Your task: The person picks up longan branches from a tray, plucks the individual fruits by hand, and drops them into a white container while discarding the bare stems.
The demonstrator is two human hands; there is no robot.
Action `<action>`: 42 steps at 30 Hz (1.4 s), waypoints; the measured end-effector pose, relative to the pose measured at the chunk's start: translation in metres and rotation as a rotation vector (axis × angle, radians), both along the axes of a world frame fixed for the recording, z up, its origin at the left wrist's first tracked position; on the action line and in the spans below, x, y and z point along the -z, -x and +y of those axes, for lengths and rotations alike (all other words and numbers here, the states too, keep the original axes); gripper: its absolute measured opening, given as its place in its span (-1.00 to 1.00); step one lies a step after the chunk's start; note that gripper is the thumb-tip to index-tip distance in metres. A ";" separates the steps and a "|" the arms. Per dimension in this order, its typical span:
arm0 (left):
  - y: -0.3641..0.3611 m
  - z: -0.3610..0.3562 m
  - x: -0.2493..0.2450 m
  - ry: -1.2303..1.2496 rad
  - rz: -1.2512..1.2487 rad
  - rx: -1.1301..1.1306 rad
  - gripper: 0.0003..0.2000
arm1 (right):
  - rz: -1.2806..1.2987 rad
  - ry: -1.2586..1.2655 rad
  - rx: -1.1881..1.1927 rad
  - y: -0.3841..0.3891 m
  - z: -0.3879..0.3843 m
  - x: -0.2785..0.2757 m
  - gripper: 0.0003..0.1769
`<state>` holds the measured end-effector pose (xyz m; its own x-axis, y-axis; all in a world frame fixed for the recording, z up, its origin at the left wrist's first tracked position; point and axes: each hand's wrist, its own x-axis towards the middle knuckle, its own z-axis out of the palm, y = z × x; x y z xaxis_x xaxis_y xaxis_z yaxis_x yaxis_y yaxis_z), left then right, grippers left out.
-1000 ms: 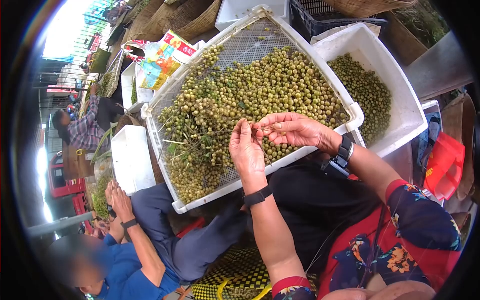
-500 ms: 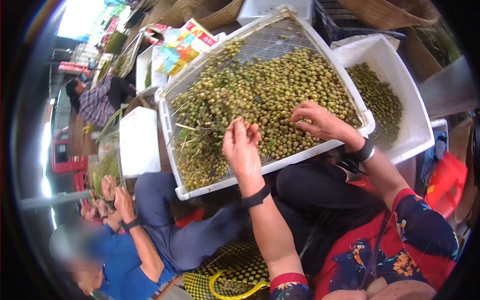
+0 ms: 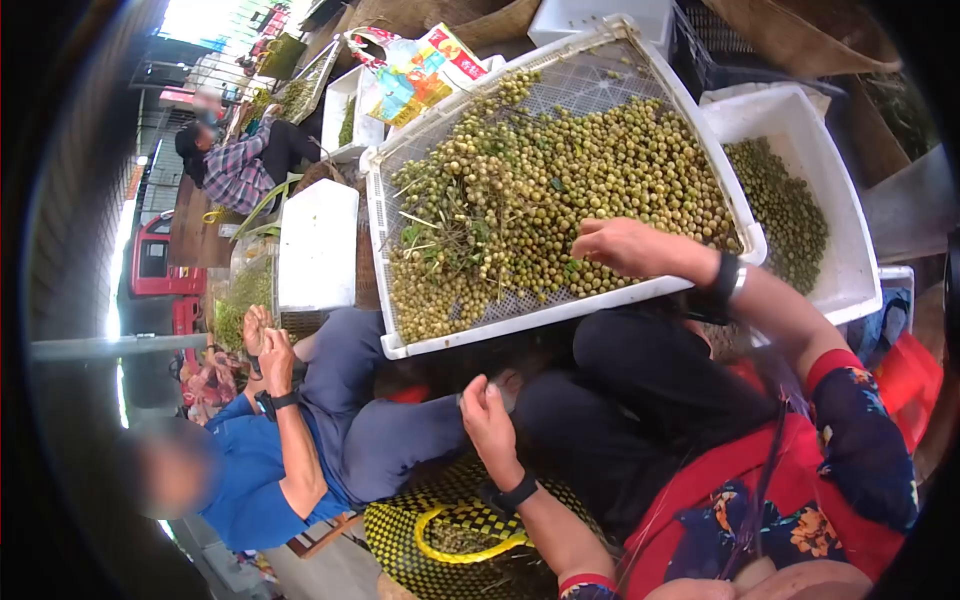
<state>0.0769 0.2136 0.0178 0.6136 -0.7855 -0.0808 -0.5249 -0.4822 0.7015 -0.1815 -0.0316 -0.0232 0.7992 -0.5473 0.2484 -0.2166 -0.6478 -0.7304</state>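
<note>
A white mesh-bottomed tray [image 3: 560, 318] holds a heap of small round yellow-green fruits [image 3: 640, 160], with stems and twigs [image 3: 455, 230] bunched toward its left side. My right hand [image 3: 628, 247] is over the fruits near the tray's front rim, its fingers curled down and together; whatever they may hold is hidden. Outside the tray, my left hand [image 3: 488, 425] hangs beside my knee, above a black-and-yellow woven basket [image 3: 400, 535]. Its fingers are loosely bent and apart, with nothing visible in them.
Right of the tray stands a white box [image 3: 850, 270] of smaller-looking green fruits. A white foam lid [image 3: 318, 245] and a colourful printed bag [image 3: 415, 75] are to the left and behind. A person in blue [image 3: 265, 470] sits close on the left; another [image 3: 235, 170] sits farther back.
My left hand has left the stems over the tray and come down toward the woven basket. My right hand stays over the fruits, its fingers more curled. The view has shifted slightly.
</note>
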 end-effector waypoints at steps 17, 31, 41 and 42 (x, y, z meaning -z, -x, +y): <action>-0.016 -0.096 -0.003 -0.017 0.373 0.116 -0.73 | -0.331 -0.945 0.224 0.021 -0.012 -0.023 -0.88; -0.005 -0.206 0.077 -0.121 -0.474 0.174 -0.25 | 0.368 -0.329 -0.088 0.075 0.038 -0.018 -0.75; -0.051 -0.183 0.060 0.201 -0.417 0.248 -0.70 | 0.176 -0.250 -0.079 0.042 0.033 -0.017 -0.79; -0.049 -0.181 0.046 0.208 -0.433 0.246 -0.70 | 0.140 -0.262 -0.075 0.040 0.032 -0.018 -0.79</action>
<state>0.1255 0.0325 -0.0283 0.3523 -0.8827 0.3111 -0.8669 -0.1825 0.4638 -0.2214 0.0008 -0.0051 0.8563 -0.5165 -0.0090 -0.2857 -0.4590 -0.8413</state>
